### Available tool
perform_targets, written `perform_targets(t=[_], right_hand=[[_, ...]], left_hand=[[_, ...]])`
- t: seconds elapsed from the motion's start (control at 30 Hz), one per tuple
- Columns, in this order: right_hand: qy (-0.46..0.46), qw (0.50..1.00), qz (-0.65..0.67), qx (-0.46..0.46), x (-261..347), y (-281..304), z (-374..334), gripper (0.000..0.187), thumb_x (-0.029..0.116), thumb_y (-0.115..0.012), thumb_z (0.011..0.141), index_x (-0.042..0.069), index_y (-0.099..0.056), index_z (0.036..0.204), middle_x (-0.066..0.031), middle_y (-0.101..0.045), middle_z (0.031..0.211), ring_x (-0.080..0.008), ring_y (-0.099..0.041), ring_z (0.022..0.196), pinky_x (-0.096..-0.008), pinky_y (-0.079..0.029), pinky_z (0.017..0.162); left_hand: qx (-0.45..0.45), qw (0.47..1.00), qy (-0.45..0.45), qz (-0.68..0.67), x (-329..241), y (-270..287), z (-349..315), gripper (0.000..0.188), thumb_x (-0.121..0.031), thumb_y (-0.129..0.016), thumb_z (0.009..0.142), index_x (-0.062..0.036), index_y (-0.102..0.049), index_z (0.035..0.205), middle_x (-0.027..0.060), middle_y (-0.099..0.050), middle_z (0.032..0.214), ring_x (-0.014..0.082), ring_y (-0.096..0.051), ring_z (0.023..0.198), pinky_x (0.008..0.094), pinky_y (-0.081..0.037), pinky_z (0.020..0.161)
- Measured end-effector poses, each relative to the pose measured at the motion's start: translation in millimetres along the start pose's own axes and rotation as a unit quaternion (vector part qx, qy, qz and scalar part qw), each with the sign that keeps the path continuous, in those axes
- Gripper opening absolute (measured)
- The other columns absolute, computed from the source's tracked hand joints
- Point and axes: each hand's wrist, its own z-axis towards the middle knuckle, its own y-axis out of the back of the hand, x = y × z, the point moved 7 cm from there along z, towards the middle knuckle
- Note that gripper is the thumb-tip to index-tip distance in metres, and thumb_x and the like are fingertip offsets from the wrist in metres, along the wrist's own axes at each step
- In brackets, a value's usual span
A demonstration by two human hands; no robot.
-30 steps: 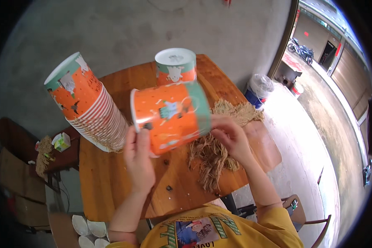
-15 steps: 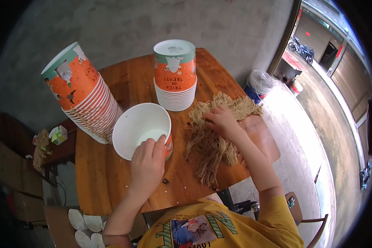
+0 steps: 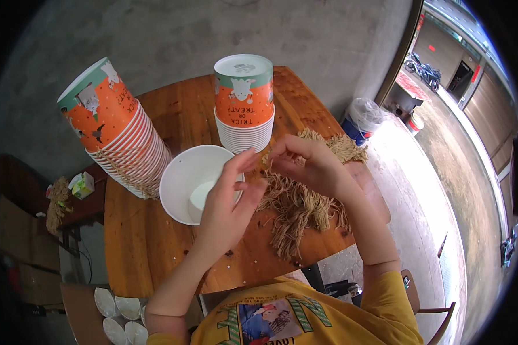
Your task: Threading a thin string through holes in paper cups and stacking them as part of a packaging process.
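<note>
A white paper bucket (image 3: 179, 183) with its mouth up and an orange printed outside stands on the wooden table (image 3: 138, 247). In front of its right rim is my left hand (image 3: 227, 207), off the rim, thumb and fingers apart with nothing visible in them. To the right, my right hand (image 3: 313, 167) is raised over a heap of tan string cords (image 3: 302, 221). Its fingers are curled in toward the thumb; whether a strand is between them is too small to tell. The two hands face each other, a small gap between the fingertips.
Upside-down orange and green paper buckets form a tall leaning stack (image 3: 106, 109) at the left, with cord around its lower part, and a shorter upright stack (image 3: 244, 106) at the back. A blue bin (image 3: 354, 131) with a plastic liner stands beyond the table's right edge. White lids (image 3: 115, 313) lie lower left.
My left hand has let go of the bucket's rim and moved right, its fingers spreading. My right hand has risen off the cords and come slightly left. The bucket has shifted slightly right.
</note>
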Motion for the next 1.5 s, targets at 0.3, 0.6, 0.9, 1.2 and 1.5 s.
perform_targets(t=[0.3,0.6,0.9,1.2,1.5], right_hand=[[0.066,0.99,-0.103,-0.068,11,11,-29,0.015,-0.005,-0.066,0.081,0.002,-0.063,0.094,-0.0056,-0.063,0.082,-0.0151,-0.062,0.075,-0.0282,-0.049,0.068],[-0.009,0.95,-0.311,0.012,-60,-36,-66,0.011,0.008,-0.063,0.081,0.007,-0.062,0.092,-0.0085,-0.063,0.091,-0.0292,-0.062,0.09,-0.0387,-0.05,0.078],[0.043,0.993,0.095,0.048,-1,-122,-73,0.033,0.013,-0.071,0.085,0.006,-0.058,0.115,-0.0119,-0.062,0.105,-0.028,-0.062,0.094,-0.0337,-0.051,0.079],[-0.021,0.994,0.111,0.002,-9,-121,-74,0.011,0.009,-0.068,0.087,0.004,-0.06,0.093,-0.0066,-0.06,0.075,-0.017,-0.06,0.065,-0.0287,-0.047,0.059],[0.004,0.982,0.17,-0.083,-19,-122,-74,0.006,0.005,-0.066,0.087,0.003,-0.061,0.088,0.003,-0.055,0.064,-0.0032,-0.05,0.058,-0.0212,-0.042,0.053]], left_hand=[[0.106,0.938,0.286,-0.167,26,-25,-47,0.023,-0.02,-0.051,0.101,-0.0017,-0.06,0.111,-0.0007,-0.057,0.075,0.0057,-0.053,0.069,0.0205,-0.043,0.061],[0.123,0.918,0.372,-0.063,70,5,-129,0.025,-0.025,-0.052,0.101,-0.0031,-0.063,0.1,-0.0011,-0.058,0.069,0.0048,-0.052,0.062,0.0219,-0.043,0.058],[0.131,0.914,0.384,0.014,47,17,-114,0.031,-0.028,-0.052,0.101,-0.0015,-0.061,0.089,-0.0012,-0.052,0.061,0.0051,-0.046,0.055,0.0227,-0.039,0.053],[0.114,0.942,0.31,-0.06,42,21,-109,0.021,-0.024,-0.049,0.103,-0.0048,-0.05,0.094,-0.0011,-0.052,0.074,0.0057,-0.049,0.067,0.022,-0.042,0.062],[0.088,0.954,0.281,-0.061,36,19,-99,0.013,-0.014,-0.055,0.099,-0.0034,-0.051,0.093,0.0016,-0.058,0.074,0.0074,-0.055,0.067,0.0233,-0.046,0.063]])
